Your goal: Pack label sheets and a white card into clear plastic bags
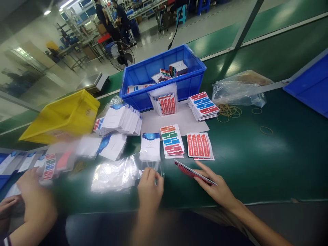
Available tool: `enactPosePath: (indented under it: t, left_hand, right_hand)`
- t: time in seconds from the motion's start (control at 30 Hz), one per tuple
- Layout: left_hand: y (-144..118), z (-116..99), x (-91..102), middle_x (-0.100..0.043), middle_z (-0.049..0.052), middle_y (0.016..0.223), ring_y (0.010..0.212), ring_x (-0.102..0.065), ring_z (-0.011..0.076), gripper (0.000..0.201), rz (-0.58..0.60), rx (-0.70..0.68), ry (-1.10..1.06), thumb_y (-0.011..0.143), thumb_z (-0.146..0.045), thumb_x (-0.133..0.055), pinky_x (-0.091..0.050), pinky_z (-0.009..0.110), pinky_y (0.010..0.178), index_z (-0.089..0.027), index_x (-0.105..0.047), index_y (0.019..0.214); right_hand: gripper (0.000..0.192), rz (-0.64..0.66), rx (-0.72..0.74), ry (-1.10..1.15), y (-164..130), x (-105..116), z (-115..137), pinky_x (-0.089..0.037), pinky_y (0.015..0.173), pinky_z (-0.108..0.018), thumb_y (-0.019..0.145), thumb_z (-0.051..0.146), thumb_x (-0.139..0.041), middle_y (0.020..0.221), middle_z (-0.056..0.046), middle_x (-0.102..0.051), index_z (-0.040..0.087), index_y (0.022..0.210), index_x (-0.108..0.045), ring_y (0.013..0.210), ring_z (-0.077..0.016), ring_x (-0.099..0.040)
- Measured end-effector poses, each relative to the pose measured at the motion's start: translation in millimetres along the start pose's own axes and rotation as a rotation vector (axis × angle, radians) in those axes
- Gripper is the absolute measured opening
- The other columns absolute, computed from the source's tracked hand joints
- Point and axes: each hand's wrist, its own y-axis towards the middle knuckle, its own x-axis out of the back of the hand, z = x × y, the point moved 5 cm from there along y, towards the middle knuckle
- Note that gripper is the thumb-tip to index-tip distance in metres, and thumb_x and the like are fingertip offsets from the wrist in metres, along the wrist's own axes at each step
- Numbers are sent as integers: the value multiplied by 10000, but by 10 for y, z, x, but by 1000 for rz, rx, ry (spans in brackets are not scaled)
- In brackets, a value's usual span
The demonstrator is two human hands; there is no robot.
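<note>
Gripping a thin stack of red sticker sheets, the right hand is pinching it between thumb and fingers just above the green table, near its front edge. The sheets are showing a red face with a pale edge, and they are tilting so that mostly the side is visible; any printing on them is too slanted to read. Beside it, the left hand is resting with curled fingers on the edge of clear plastic bags, pinching the film. Just beyond the hands, a pile of red label sheets, a pile of multicoloured label sheets and a white-and-blue card are lying side by side. Another person's hand, blurred, is reaching in at far left.
</note>
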Motion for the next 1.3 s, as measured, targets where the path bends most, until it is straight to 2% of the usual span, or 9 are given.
enactPosePath:
  t: [0.07, 0.13, 0.2, 0.37, 0.63, 0.8, 0.93, 1.07, 1.3]
  left_hand:
    - [-66, -21, -244, -435, -24, 669, 594, -453, 109, 221, 98, 10, -26, 818, -92, -470, -388, 231, 581, -210, -397, 647]
    - [-123, -37, -393, -424, -28, 669, 576, -445, 103, 225, 166, 31, -79, 832, -106, -457, -382, 227, 563, -211, -392, 644]
    - [-148, -52, -464, -418, -29, 672, 567, -444, 98, 228, 209, 52, -118, 842, -120, -450, -377, 226, 551, -211, -389, 642]
    - [-102, -95, -495, -414, -28, 664, 566, -446, 101, 230, 234, 42, -156, 826, -97, -441, -370, 231, 547, -209, -390, 632]
    - [-145, -186, -558, -432, -17, 666, 586, -453, 111, 243, 274, 16, -228, 806, -81, -432, -366, 233, 553, -209, -361, 612]
    - [-191, -140, -647, -447, -14, 683, 591, -460, 118, 203, 279, 38, -128, 817, -99, -445, -369, 242, 550, -206, -405, 650]
    - [-167, -144, -562, -418, -23, 659, 564, -442, 105, 220, 254, 62, -219, 822, -90, -430, -374, 233, 540, -207, -389, 641]
    - [-149, -254, -341, -433, -20, 655, 552, -443, 91, 236, 187, 105, -428, 812, -77, -434, -381, 209, 514, -206, -370, 624]
    - [-186, -394, -70, -434, -18, 644, 570, -441, 92, 239, 59, 79, -535, 773, -27, -449, -368, 207, 508, -199, -379, 623]
  right_hand:
    - [349, 16, -96, 71, 14, 3, -16, -569, 827, -343, 864, 387, -583, 1022, -68, -738, 187, 1138, -667, 921, -273, -697]
    - [325, -17, -203, 200, 1, 45, -5, -584, 788, -359, 822, 419, -635, 966, -78, -748, 167, 1008, -720, 847, -282, -706]
    - [373, -55, -303, 353, -27, 91, 25, -592, 777, -389, 768, 439, -695, 946, -90, -750, 156, 1012, -713, 808, -290, -709]
    - [423, -13, -435, 501, -78, 78, 100, -598, 739, -427, 714, 464, -744, 917, -102, -750, 153, 996, -705, 776, -305, -706]
    - [433, 203, -497, 571, -165, -221, 38, -572, 786, -454, 761, 490, -692, 903, -94, -748, 136, 1010, -693, 840, -315, -698]
    - [429, 165, -492, 528, -137, -132, -2, -573, 760, -436, 754, 491, -694, 891, -99, -749, 127, 981, -698, 810, -307, -701]
    - [425, 18, -474, 465, -91, 18, 9, -586, 695, -411, 728, 485, -712, 847, -100, -751, 126, 955, -702, 725, -293, -699]
    - [425, -189, -422, 407, -60, 83, 84, -597, 672, -387, 710, 485, -722, 883, -103, -750, 144, 962, -703, 733, -295, -703]
    - [426, -303, -335, 285, -15, 7, 89, -596, 694, -387, 739, 515, -680, 874, -114, -750, 137, 933, -721, 767, -311, -703]
